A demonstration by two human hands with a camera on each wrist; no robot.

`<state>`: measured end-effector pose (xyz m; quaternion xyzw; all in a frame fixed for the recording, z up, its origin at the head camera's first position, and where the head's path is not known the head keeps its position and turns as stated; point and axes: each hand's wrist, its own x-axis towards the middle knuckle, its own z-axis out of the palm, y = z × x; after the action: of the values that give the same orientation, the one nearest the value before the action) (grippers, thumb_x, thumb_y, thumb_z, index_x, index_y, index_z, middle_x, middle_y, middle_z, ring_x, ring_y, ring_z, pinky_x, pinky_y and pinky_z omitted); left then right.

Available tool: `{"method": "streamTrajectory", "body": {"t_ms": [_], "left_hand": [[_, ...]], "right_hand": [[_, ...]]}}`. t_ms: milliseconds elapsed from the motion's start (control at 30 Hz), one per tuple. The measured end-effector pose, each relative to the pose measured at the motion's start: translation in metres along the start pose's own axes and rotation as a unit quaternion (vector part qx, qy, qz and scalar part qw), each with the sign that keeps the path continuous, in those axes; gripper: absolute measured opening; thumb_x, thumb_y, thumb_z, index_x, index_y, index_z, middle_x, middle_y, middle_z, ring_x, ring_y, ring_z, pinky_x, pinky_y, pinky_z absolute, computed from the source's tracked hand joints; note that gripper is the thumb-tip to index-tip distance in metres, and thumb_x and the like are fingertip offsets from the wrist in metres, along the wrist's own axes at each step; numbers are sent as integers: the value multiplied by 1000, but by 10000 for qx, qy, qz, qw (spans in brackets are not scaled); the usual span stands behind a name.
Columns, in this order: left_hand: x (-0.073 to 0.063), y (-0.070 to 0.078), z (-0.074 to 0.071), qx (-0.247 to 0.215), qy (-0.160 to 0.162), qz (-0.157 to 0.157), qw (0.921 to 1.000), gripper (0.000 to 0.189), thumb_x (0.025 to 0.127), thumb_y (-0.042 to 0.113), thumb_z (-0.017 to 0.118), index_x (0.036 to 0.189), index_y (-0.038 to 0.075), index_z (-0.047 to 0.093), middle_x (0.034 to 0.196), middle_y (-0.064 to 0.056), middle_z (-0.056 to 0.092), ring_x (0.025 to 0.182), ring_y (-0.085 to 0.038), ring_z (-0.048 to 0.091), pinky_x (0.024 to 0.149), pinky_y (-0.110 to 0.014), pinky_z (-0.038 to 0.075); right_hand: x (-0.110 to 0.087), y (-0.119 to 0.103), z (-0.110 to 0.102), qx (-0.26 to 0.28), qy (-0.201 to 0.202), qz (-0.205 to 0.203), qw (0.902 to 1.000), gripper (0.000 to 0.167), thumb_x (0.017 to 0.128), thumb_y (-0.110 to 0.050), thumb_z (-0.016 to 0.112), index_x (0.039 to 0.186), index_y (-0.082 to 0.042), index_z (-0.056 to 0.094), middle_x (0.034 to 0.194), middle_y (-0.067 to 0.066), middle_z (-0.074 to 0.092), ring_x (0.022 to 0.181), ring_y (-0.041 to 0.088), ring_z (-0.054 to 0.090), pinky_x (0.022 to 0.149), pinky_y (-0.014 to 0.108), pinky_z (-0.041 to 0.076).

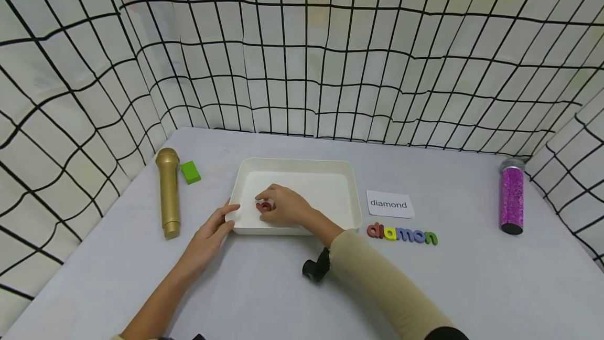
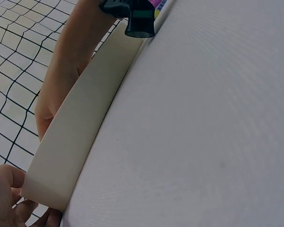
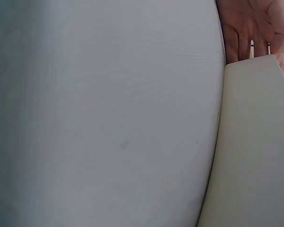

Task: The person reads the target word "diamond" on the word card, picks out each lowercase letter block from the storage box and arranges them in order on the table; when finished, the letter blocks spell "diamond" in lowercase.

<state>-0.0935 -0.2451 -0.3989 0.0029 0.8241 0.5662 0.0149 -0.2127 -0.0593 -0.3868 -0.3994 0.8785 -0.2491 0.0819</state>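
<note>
A shallow white tray [image 1: 325,193] lies on the table, and its outer wall [image 2: 80,123] fills much of the left wrist view. My left hand [image 1: 207,237] holds the tray's near left corner, thumb and fingers at the rim. That hand [image 3: 253,28] also shows at the corner in the right wrist view. Inside the tray, my right hand [image 1: 288,206] reaches down with bent fingers and pinches a small red letter [image 1: 265,207], partly hidden, between thumb and fingers. To the right, a row of coloured letters [image 1: 402,234] spells "diamon" below a white card [image 1: 390,204] printed "diamond".
A gold microphone-shaped object [image 1: 169,193] and a green block [image 1: 191,172] lie on the left. On the far right is a glittery purple, microphone-like object [image 1: 512,195]. Black grid netting [image 1: 306,46] surrounds the white-covered table [image 1: 264,287]. A black camera [image 1: 316,266] sits at the right wrist.
</note>
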Motion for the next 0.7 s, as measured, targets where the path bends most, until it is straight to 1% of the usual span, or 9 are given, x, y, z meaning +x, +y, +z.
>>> {"method": "streamTrajectory", "body": {"t_ms": [133,233,400,467,567,700], "left_hand": [[-1,1,-1,-3,-16,-32,10000,40,103,19,40,141,9,38,156,-15,10,140,-35,10,110,-52,15],[-1,1,-1,-18,-20,-18,10000,40,103,19,40,141,9,39,156,-15,11,141,-34,10,110,-52,15],[0,0,1,-48,-13,-3,10000,39,103,18,40,141,9,39,156,-14,11,141,-33,10,111,-50,15],[0,1,1,-80,-32,18,10000,39,103,18,41,141,9,39,156,-13,11,141,-32,10,111,-50,16],[0,1,1,-83,-35,27,10000,40,103,19,41,141,9,39,156,-13,11,141,-32,11,111,-50,16],[0,0,0,-51,-22,-1,10000,40,103,20,41,141,9,39,156,-15,12,141,-33,11,110,-50,16]], "right_hand": [[1,0,0,-80,-70,-187,9998,37,86,-17,69,123,-12,65,101,-1,58,79,8,52,69,17,42],[-1,1,-2,-45,-81,-239,9997,36,87,-15,68,123,-11,64,98,0,57,80,9,51,70,17,42],[-10,7,-10,125,-93,-281,9995,37,89,-14,66,125,-7,62,97,3,55,81,12,51,71,19,43],[-17,11,-16,191,-27,-294,9994,35,90,-14,66,124,-6,62,98,3,55,82,12,52,71,19,44],[-34,19,-30,289,182,-375,9987,34,89,-15,68,121,-4,63,97,3,56,82,12,54,71,19,46],[-65,32,-55,577,632,-561,9948,33,87,-14,70,117,-1,62,95,2,58,81,13,56,68,21,49]]}}
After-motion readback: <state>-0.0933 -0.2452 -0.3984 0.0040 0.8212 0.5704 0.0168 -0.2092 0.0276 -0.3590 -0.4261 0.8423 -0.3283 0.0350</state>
